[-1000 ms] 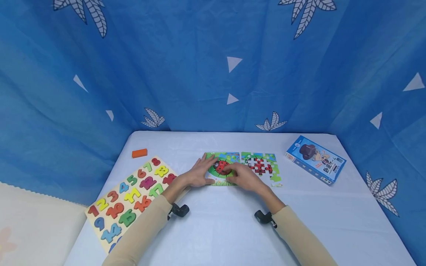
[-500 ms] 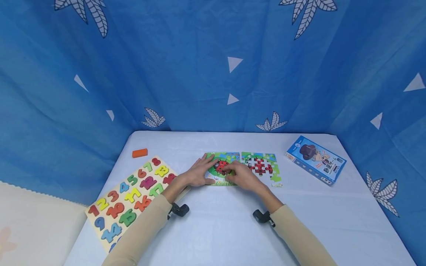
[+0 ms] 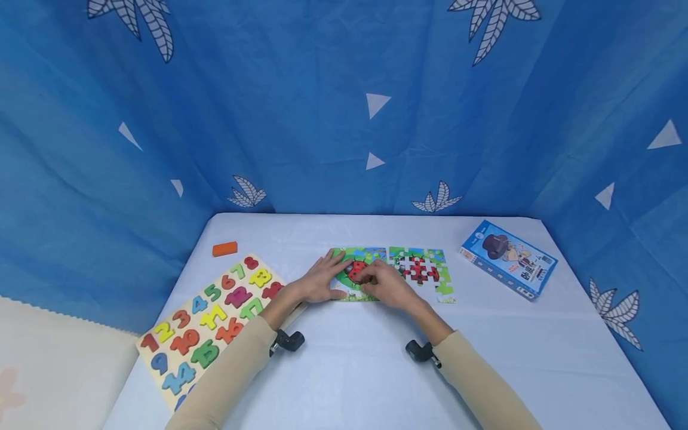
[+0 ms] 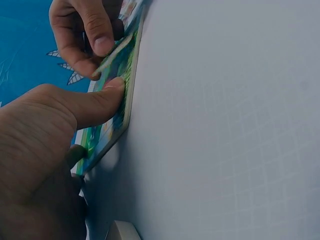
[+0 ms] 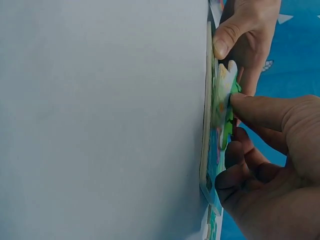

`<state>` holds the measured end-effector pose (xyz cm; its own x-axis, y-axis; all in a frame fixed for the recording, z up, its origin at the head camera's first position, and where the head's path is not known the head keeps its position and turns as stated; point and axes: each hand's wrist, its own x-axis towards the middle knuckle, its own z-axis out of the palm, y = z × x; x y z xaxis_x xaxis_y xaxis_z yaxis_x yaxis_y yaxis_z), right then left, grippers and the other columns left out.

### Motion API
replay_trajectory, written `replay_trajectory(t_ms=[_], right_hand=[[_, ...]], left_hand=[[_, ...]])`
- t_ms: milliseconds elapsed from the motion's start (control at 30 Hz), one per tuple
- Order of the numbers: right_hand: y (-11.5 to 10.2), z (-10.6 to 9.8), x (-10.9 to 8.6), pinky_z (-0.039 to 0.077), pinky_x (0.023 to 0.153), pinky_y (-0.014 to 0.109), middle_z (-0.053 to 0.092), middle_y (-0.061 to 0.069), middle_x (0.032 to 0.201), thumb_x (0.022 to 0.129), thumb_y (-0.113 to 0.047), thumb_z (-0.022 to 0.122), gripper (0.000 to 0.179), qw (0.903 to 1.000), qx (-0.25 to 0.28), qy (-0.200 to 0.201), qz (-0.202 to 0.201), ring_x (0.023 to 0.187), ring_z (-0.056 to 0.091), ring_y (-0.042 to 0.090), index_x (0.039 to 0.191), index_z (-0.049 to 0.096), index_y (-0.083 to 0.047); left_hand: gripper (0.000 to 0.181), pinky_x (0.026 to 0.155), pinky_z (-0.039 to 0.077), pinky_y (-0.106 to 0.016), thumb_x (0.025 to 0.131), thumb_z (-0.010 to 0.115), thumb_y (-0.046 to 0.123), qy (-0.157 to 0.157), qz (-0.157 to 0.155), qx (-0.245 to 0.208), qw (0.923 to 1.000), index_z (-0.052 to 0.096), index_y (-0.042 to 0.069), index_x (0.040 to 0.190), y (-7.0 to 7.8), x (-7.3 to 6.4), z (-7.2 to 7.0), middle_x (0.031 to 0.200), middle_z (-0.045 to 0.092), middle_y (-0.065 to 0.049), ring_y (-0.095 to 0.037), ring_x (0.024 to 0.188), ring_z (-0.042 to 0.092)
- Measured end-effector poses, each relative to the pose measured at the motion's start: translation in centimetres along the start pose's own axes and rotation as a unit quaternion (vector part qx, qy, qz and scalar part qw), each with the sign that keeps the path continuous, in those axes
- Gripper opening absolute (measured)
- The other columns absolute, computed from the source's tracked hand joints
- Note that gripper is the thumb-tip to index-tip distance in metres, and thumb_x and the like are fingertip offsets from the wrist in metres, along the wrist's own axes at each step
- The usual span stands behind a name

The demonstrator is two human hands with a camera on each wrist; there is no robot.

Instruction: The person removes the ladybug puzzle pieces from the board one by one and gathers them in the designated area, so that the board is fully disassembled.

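A ladybug picture puzzle (image 3: 356, 270) lies on the table in front of me. My left hand (image 3: 318, 280) rests on its left side, fingers spread over the picture and thumb on the near edge. Over the puzzle's right side, my right hand (image 3: 395, 288) pinches a jigsaw piece (image 5: 225, 100) between thumb and fingers. In the left wrist view this piece (image 4: 116, 54) is tilted, its edge raised off the picture. Just to the right lies a partly filled ladybug jigsaw (image 3: 443, 278), with white gaps among its pieces.
On the left a wooden number board (image 3: 215, 319) lies slanted, partly under my left forearm. Behind it is a small orange block (image 3: 224, 249). A blue game box (image 3: 509, 260) lies at the back right. Blue curtains (image 3: 322, 119) hang behind the table.
My right hand has shifted slightly left over the ladybug picture. The left hand has stayed in place.
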<state>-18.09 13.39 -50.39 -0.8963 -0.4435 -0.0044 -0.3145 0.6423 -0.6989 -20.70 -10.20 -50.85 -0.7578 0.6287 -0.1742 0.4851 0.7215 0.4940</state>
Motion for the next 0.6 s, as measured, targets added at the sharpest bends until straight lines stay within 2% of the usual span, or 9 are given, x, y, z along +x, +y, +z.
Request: replay_trajectory(t_ms=[133, 267, 433, 600], right_hand=[[0.2, 0.2, 0.0, 0.050, 0.070, 0.028, 0.060, -0.002, 0.098, 0.090, -0.013, 0.077, 0.013, 0.9998, -0.014, 0.001, -0.012, 0.082, 0.055, 0.010, 0.102, 0.075, -0.017], [0.4, 0.2, 0.0, 0.052, 0.073, 0.028, 0.061, -0.001, 0.100, 0.091, -0.014, 0.077, 0.015, 0.9995, -0.025, -0.006, -0.019, 0.085, 0.057, 0.010, 0.105, 0.075, -0.017], [0.5, -0.5, -0.2, 0.051, 0.079, 0.033, 0.062, 0.001, 0.109, 0.089, -0.016, 0.078, 0.028, 0.9980, -0.040, -0.045, -0.021, 0.094, 0.057, 0.014, 0.117, 0.075, -0.016], [0.5, -1.0, -0.2, 0.049, 0.080, 0.034, 0.060, 0.003, 0.112, 0.086, -0.016, 0.081, 0.034, 0.9953, -0.054, -0.075, -0.029, 0.096, 0.055, 0.016, 0.120, 0.075, -0.014]], left_hand=[[0.082, 0.123, 0.005, -0.055, 0.095, 0.069, 0.040, 0.003, 0.004, 0.002, 1.0000, 0.026, 0.019, 0.161, 0.0, -0.1, 0.0, 0.169, 0.007, -0.010, -0.036, 0.155, -0.007], [0.080, 0.123, 0.006, -0.055, 0.095, 0.069, 0.040, 0.004, 0.004, 0.006, 1.0000, 0.028, 0.020, 0.161, -0.1, 0.0, 0.0, 0.170, 0.007, -0.010, -0.036, 0.155, -0.007], [0.080, 0.123, 0.006, -0.055, 0.095, 0.069, 0.040, 0.002, 0.008, 0.010, 0.9999, 0.029, 0.020, 0.161, -0.1, 0.0, 0.0, 0.169, 0.007, -0.010, -0.036, 0.155, -0.007], [0.080, 0.123, 0.005, -0.055, 0.095, 0.069, 0.040, 0.000, 0.009, 0.010, 0.9999, 0.029, 0.020, 0.160, -0.1, 0.0, 0.0, 0.169, 0.007, -0.010, -0.036, 0.155, -0.007]])
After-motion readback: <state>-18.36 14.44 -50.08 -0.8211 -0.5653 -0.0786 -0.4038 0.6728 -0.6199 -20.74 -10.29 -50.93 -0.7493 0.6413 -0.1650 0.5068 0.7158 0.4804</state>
